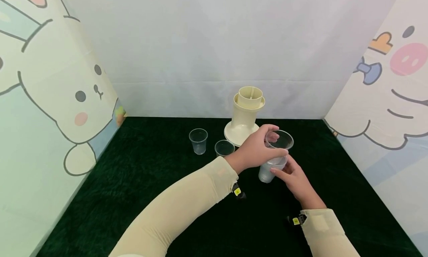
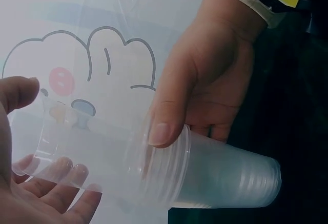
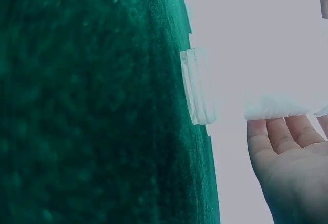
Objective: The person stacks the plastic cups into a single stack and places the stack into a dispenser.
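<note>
A stack of clear plastic cups [image 1: 266, 172] is in my right hand [image 1: 297, 179], tilted over the dark green cloth. In the left wrist view the right thumb [image 2: 166, 126] presses on the stacked rims. My left hand [image 1: 254, 149] grips the topmost cup [image 2: 92, 147] near its mouth, thumb on one side and fingers on the other. That cup stands partly out of the stack, its lower end still within the rims. Right of centre in the right wrist view, fingers of the right hand [image 3: 292, 147] lie along the pale stack.
Two clear cups stand upright on the cloth [image 1: 160, 197]: one cup [image 1: 199, 141] to the left, the other cup [image 1: 224, 148] partly behind the left forearm. Behind them rises a cream plastic cylinder [image 1: 243, 116] on a wide round base. Printed cartoon walls flank the table.
</note>
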